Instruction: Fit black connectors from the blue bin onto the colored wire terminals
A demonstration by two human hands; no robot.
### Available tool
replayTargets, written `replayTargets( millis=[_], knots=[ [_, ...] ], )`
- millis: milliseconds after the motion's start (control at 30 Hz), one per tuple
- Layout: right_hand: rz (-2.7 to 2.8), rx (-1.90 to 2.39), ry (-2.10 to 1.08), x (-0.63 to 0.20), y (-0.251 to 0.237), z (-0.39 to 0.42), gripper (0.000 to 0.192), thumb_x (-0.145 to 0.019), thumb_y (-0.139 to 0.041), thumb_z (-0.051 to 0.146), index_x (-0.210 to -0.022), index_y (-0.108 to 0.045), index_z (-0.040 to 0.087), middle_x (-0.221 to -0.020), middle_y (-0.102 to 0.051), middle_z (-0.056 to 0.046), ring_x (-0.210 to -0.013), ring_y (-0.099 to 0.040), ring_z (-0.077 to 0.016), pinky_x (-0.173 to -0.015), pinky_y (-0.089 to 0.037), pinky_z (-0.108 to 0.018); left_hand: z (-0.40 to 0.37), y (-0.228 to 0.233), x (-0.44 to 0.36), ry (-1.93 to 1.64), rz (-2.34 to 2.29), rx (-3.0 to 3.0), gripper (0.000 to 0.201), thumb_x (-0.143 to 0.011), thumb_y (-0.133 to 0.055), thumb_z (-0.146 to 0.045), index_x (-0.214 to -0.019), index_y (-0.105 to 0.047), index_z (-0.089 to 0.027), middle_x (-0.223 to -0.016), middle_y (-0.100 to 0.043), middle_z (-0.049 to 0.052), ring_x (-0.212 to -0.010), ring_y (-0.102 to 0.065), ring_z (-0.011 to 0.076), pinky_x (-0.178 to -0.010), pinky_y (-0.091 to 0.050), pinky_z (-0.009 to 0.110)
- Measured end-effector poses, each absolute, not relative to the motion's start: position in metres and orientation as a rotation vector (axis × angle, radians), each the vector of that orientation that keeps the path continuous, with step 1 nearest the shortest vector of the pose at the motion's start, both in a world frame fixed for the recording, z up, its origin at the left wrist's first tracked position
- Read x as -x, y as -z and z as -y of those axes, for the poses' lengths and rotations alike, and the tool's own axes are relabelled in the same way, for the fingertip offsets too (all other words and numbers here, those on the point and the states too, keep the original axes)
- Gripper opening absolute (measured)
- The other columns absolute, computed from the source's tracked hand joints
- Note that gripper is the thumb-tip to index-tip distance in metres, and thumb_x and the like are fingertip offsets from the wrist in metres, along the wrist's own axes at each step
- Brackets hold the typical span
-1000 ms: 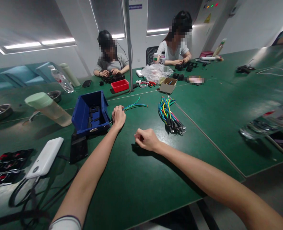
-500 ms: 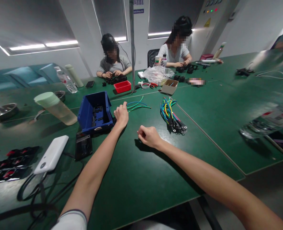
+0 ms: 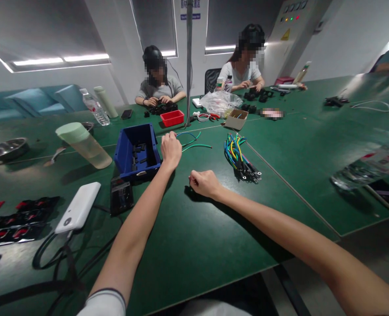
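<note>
Left hand [image 3: 171,149] is stretched forward with its fingers curled round the near ends of a few loose green and blue wires [image 3: 194,141], which trail away from it to its right across the green table [image 3: 187,245]. Just to its left, almost touching the knuckles, stands a blue bin [image 3: 136,151] with small black parts inside. Right hand [image 3: 203,183] lies nearer the body, closed into a loose fist on the table; whether anything is pinched inside it cannot be told. Beyond and to the right of that fist lies a bundle of coloured wires [image 3: 238,156] with black ring ends. Well to the left of both hands sit a pale green cup [image 3: 82,144] on its side and a white power bank [image 3: 78,207]. Two other people work at the far edge.
</note>
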State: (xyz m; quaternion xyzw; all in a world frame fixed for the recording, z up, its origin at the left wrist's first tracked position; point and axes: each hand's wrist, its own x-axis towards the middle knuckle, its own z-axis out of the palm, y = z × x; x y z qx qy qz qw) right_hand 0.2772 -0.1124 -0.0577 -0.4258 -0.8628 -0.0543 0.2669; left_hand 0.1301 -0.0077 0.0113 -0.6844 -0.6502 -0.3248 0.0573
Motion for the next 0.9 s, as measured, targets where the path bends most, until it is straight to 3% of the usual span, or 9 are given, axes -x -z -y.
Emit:
replayTargets(
  millis=[367,467,533,600,700,800,900],
  knots=[
    [2.135,1.178,-0.013,-0.273,0.055,0.102,0.019,-0.087,-0.046,0.03,-0.075,-0.055,0.019,-0.057,-0.06,0.001,-0.047,-0.049,-0.0106,-0.051,-0.026,-0.023,0.019,-0.038,-0.132,1.365,1.66,2.117,0.039,-0.073,-0.036,0.009,-0.091,-0.058,-0.017,-0.104,-0.052,0.009,-0.101,-0.052,0.0226,-0.092,-0.044,0.035],
    [2.038,1.188,-0.224,-0.274,0.047,0.101,0.018,-0.088,-0.048,0.033,-0.087,-0.058,0.018,-0.06,-0.061,0.0,-0.05,-0.052,-0.0115,-0.054,-0.033,-0.023,0.026,-0.04,-0.14,1.504,1.642,2.026,0.038,-0.073,-0.037,0.008,-0.091,-0.057,-0.018,-0.109,-0.048,0.01,-0.103,-0.05,0.0224,-0.094,-0.043,0.035],
    [1.968,1.146,-0.419,-0.274,0.042,0.099,0.026,-0.086,-0.049,0.03,-0.108,-0.056,0.018,-0.073,-0.066,-0.001,-0.05,-0.053,-0.0108,-0.056,-0.038,-0.024,0.034,-0.041,-0.147,1.58,1.59,2.0,0.037,-0.075,-0.037,0.007,-0.091,-0.057,-0.018,-0.111,-0.048,0.01,-0.105,-0.049,0.0221,-0.095,-0.042,0.035],
    [1.862,1.071,-0.615,-0.271,0.036,0.097,0.049,-0.083,-0.051,0.027,-0.13,-0.04,0.018,-0.1,-0.066,-0.007,-0.049,-0.052,-0.009,-0.055,-0.042,-0.025,0.044,-0.04,-0.154,1.616,1.497,2.05,0.035,-0.076,-0.037,0.006,-0.09,-0.057,-0.018,-0.11,-0.049,0.01,-0.106,-0.049,0.0217,-0.095,-0.042,0.036],
    [1.65,0.954,-0.785,-0.263,0.029,0.094,0.07,-0.079,-0.053,0.026,-0.141,-0.022,0.022,-0.129,-0.051,-0.014,-0.061,-0.058,-0.0106,-0.056,-0.048,-0.026,0.06,-0.037,-0.162,1.615,1.325,2.269,0.031,-0.074,-0.041,0.005,-0.087,-0.058,-0.018,-0.103,-0.053,0.009,-0.102,-0.051,0.0204,-0.091,-0.044,0.035],
    [1.502,0.821,-0.824,-0.256,0.022,0.095,0.06,-0.076,-0.054,0.026,-0.133,-0.034,0.021,-0.126,-0.052,-0.012,-0.087,-0.061,-0.0178,-0.07,-0.052,-0.03,0.076,-0.032,-0.164,1.652,1.243,2.504,0.026,-0.072,-0.044,0.003,-0.08,-0.058,-0.018,-0.095,-0.058,0.007,-0.094,-0.055,0.0184,-0.084,-0.048,0.032],
    [1.487,0.746,-0.903,-0.252,0.017,0.099,0.032,-0.076,-0.053,0.028,-0.106,-0.052,0.019,-0.105,-0.061,-0.008,-0.091,-0.059,-0.0204,-0.076,-0.052,-0.033,0.093,-0.029,-0.161,1.787,1.278,2.594,0.024,-0.072,-0.044,0.002,-0.075,-0.057,-0.018,-0.088,-0.061,0.005,-0.087,-0.059,0.0164,-0.08,-0.049,0.03]
  ],
)
